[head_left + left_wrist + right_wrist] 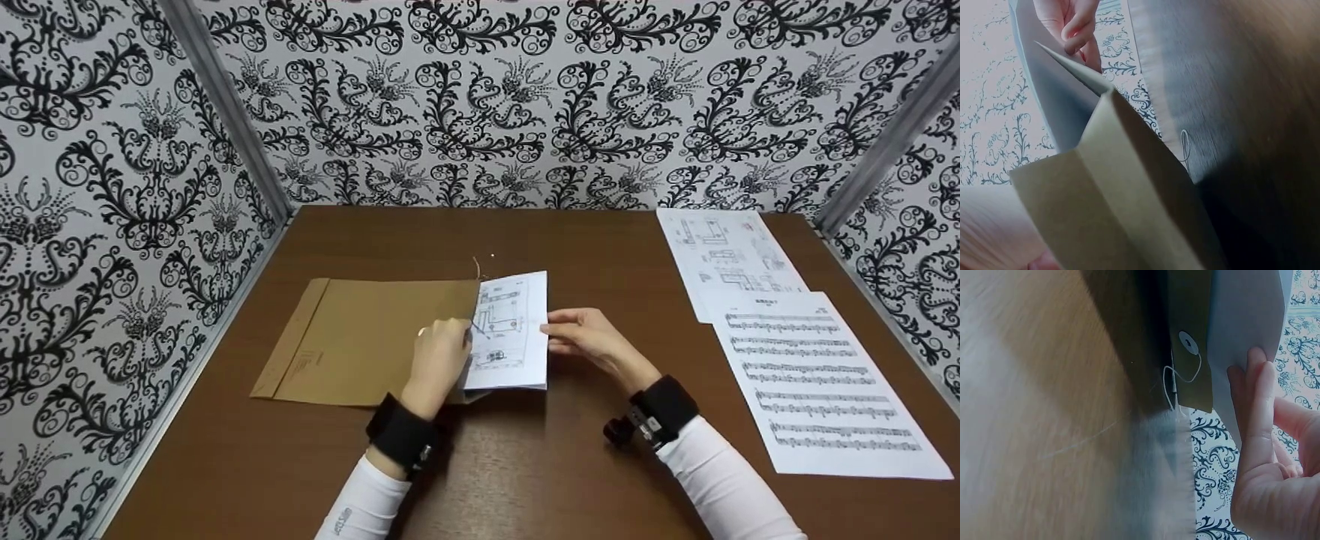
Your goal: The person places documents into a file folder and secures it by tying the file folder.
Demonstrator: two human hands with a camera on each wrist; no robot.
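A brown paper envelope (360, 341) lies flat on the brown table (525, 472), its mouth facing right. A white printed sheet (510, 330) sticks halfway out of that mouth. My left hand (442, 360) grips the envelope's open edge where the sheet enters. My right hand (581, 337) pinches the sheet's right edge. In the left wrist view the envelope flap (1112, 191) fills the foreground, with the right hand's fingers (1072, 25) on the sheet (1055, 95) beyond. The right wrist view shows the envelope's string clasp (1188, 343) and the fingers (1258, 416) on the sheet (1247, 315).
Two more printed sheets lie at the table's right: a diagram page (724, 259) farther back and a sheet of music (821, 382) overlapping it nearer me. Patterned black-and-white walls (525, 97) enclose the table on three sides.
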